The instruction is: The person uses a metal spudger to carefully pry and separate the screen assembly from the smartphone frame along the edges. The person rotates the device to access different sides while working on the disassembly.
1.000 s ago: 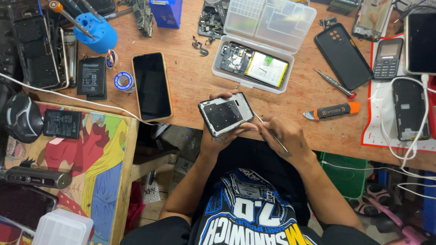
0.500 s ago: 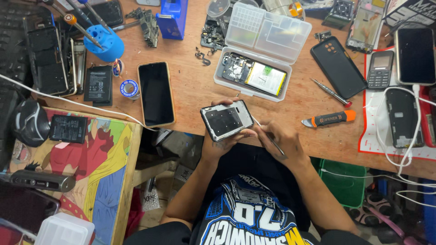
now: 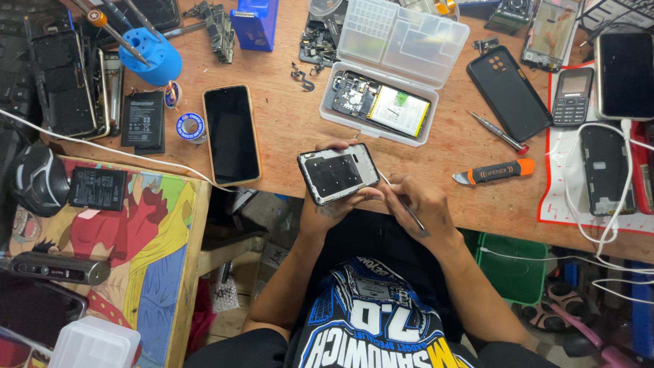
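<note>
An opened phone frame point(image 3: 338, 174), dark and rectangular with its inner side up, is held at the near edge of the wooden workbench point(image 3: 286, 136), close to the centre of the view. It is gripped from below by the left hand point(image 3: 327, 204), whose fingers are curled around its lower edge with a fingertip showing at the top edge. A thin metal tool point(image 3: 402, 203) is pinched between the fingers of the right hand point(image 3: 422, 204), and its tip is brought to the frame's right end, at three o'clock of the frame. At twelve to one o'clock of the frame, a clear plastic parts box point(image 3: 392, 65) is seen with its lid open, and a disassembled phone point(image 3: 381, 105) with its circuit board and battery exposed is laid in its tray. At nine o'clock, a black phone in an orange case point(image 3: 231, 134) is laid screen up on the bench. At three o'clock, beyond the right hand, an orange-handled opening tool point(image 3: 496, 171) is laid, with a small screwdriver point(image 3: 499, 131) just above it. A blue tool holder point(image 3: 151, 58) is stood at ten o'clock, well apart.
</note>
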`<state>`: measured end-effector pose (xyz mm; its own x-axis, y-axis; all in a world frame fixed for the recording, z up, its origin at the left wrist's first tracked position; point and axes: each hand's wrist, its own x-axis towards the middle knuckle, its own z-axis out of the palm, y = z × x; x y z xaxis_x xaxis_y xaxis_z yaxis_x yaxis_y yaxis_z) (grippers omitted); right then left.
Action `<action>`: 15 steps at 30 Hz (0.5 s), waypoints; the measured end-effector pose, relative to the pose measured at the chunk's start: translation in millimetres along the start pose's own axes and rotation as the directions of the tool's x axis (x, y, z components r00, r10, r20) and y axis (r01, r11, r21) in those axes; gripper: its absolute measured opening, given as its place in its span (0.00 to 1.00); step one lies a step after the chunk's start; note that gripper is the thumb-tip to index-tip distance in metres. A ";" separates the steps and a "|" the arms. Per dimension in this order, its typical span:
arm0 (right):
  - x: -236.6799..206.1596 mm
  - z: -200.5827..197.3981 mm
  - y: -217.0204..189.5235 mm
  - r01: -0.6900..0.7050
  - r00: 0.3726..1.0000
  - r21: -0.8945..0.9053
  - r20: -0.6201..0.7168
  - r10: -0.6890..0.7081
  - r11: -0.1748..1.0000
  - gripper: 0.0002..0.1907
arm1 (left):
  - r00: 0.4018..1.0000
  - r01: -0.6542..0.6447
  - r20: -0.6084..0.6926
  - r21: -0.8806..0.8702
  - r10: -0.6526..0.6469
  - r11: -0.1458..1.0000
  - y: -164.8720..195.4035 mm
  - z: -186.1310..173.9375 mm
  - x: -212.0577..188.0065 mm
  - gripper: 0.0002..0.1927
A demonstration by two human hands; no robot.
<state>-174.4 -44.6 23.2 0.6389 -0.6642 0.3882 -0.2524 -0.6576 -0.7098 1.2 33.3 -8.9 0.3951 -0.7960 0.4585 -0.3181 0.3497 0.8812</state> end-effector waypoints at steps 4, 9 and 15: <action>21.6 10.0 1.4 -0.042 0.999 -0.013 -0.008 0.042 0.999 0.09 | 0.998 0.053 0.035 -0.102 -0.050 0.993 1.3 -4.8 6.6 0.43; 36.0 13.4 -1.7 0.009 0.999 -0.042 -0.046 -0.011 0.999 0.08 | 0.997 -0.029 0.070 0.098 0.022 0.995 -2.4 -8.9 11.4 0.44; 8.6 -3.2 -12.2 -0.264 0.958 -0.041 0.108 0.267 0.964 0.06 | 0.986 0.145 0.103 -0.170 -0.129 0.975 -11.4 -8.7 1.4 0.48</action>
<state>-168.2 -43.4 37.1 0.6230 -0.7732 0.1185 -0.4416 -0.4726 -0.7626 12.8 32.5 -17.3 0.3421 -0.8809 0.3272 -0.1067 0.3096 0.9449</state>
